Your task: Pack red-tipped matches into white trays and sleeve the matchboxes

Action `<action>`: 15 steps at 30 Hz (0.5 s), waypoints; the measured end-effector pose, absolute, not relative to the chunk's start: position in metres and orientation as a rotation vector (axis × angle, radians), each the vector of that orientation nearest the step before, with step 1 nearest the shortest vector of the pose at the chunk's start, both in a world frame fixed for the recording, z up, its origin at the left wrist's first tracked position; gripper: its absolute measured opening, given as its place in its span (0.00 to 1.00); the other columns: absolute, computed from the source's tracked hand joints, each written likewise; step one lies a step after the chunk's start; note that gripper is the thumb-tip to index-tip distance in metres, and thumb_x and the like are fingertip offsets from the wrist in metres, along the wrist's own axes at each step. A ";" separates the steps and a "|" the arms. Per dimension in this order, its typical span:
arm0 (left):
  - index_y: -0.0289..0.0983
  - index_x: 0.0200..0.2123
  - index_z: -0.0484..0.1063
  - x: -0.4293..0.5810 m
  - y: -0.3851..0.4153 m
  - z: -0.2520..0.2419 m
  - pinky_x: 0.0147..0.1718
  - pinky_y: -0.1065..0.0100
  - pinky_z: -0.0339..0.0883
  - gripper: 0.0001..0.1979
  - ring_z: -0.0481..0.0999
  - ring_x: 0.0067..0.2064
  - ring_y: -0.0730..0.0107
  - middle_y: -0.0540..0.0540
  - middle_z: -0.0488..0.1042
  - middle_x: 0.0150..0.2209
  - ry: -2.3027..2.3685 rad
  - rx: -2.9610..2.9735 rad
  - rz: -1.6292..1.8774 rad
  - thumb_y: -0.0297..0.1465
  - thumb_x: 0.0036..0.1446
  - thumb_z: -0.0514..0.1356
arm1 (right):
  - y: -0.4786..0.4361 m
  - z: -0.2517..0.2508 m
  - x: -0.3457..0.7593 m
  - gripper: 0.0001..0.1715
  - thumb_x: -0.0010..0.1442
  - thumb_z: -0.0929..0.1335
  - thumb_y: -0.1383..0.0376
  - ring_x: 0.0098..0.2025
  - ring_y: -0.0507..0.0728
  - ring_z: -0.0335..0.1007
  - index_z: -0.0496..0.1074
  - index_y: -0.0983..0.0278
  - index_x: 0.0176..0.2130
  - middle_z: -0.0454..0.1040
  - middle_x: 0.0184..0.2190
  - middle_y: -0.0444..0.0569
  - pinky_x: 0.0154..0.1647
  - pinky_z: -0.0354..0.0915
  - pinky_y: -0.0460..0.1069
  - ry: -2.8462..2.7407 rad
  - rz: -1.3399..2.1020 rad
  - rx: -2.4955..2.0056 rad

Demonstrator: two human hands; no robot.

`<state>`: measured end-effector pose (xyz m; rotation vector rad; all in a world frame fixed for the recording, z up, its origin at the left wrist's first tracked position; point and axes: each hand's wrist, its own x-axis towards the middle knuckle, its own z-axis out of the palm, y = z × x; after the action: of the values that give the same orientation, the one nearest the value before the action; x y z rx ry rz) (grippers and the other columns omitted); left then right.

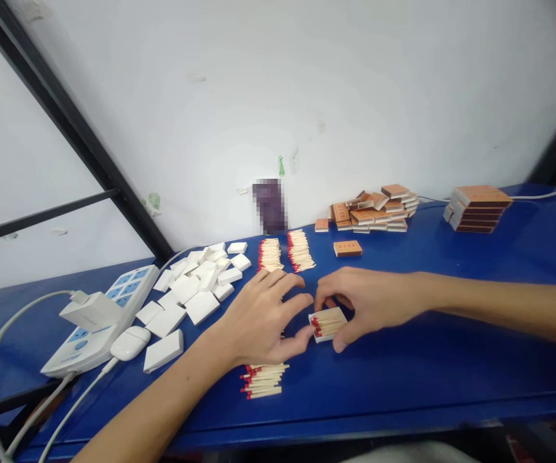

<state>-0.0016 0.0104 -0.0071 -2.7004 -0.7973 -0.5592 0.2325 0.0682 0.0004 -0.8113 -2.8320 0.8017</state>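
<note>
A small white matchbox tray [328, 323] with red-tipped matches in it sits on the blue tabletop in front of me. My right hand [357, 296] grips it from the right, thumb at the near side and fingers at the far side. At the tray's left edge is the thumb tip of my left hand [270, 316], whose fingers are apart with nothing held in them. Loose matches [265, 381] lie below my left wrist. Beyond that hand are two more bunches, a left one [270, 253] and a right one [299, 251]; the left bunch is partly covered.
White trays [186, 289] lie piled at the left, beside a power strip [133, 289], a charger [92, 311] and a white earbud case [130, 343] with cables. Orange matchbox sleeves [378, 209] are heaped by the wall. One matchbox [348, 248] lies nearer; a stack [479, 207] stands right.
</note>
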 end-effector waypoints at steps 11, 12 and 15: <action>0.36 0.42 0.76 -0.003 0.010 0.000 0.42 0.62 0.68 0.10 0.74 0.40 0.64 0.44 0.79 0.40 -0.621 -2.961 -0.503 0.31 0.69 0.54 | 0.131 -0.028 0.226 0.12 0.59 0.67 0.66 0.40 0.59 0.68 0.73 0.68 0.43 0.72 0.40 0.54 0.42 0.61 0.50 -2.516 0.257 -0.873; 0.36 0.42 0.75 -0.005 0.011 0.002 0.42 0.63 0.68 0.10 0.75 0.39 0.65 0.45 0.79 0.39 -0.584 -3.015 -0.523 0.30 0.70 0.54 | 0.131 -0.033 0.223 0.12 0.59 0.67 0.67 0.41 0.59 0.68 0.73 0.67 0.44 0.72 0.41 0.54 0.41 0.61 0.50 -2.518 0.250 -0.870; 0.37 0.40 0.75 -0.009 0.012 0.004 0.39 0.63 0.67 0.09 0.75 0.37 0.66 0.46 0.80 0.36 -0.564 -3.079 -0.611 0.31 0.70 0.55 | 0.129 -0.041 0.217 0.11 0.60 0.68 0.65 0.40 0.59 0.68 0.74 0.67 0.43 0.72 0.40 0.53 0.42 0.61 0.50 -2.514 0.255 -0.846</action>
<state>-0.0087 0.0119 0.0044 -3.0789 -0.5635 -0.6114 0.2165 0.1292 -0.0405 -0.8463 -2.5138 0.2552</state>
